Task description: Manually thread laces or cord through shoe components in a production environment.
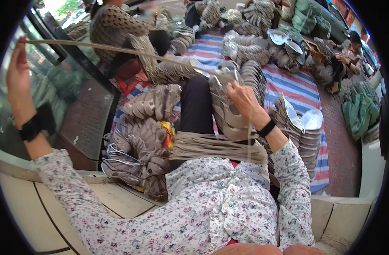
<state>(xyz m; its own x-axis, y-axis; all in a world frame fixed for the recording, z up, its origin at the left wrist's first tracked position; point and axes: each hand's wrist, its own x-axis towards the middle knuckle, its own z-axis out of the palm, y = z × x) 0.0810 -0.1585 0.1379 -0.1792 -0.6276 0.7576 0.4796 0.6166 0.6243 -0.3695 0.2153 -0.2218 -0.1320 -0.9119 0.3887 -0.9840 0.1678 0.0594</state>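
My left hand (19,70) is raised at the far left, its fingers closed on one end of a flat beige shoelace (114,49). That lace runs taut across to a grey-beige shoe upper (220,85) at the top of a stack of nested uppers (230,121) by my lap. Against this upper, my right hand (245,100) is closed in a pinch; a short whitish tip sticks out above its fingers, and a blurred lace strand hangs below it. Across my lap lies a bundle of beige laces (215,146).
Shoe uppers (135,148) are piled left of my leg, more uppers (305,131) stand stacked at right. A striped sheet (288,80) covers the ground. A glass door (46,97) stands at left. Other people (118,25) sit beyond, among bundles and green sacks (360,108).
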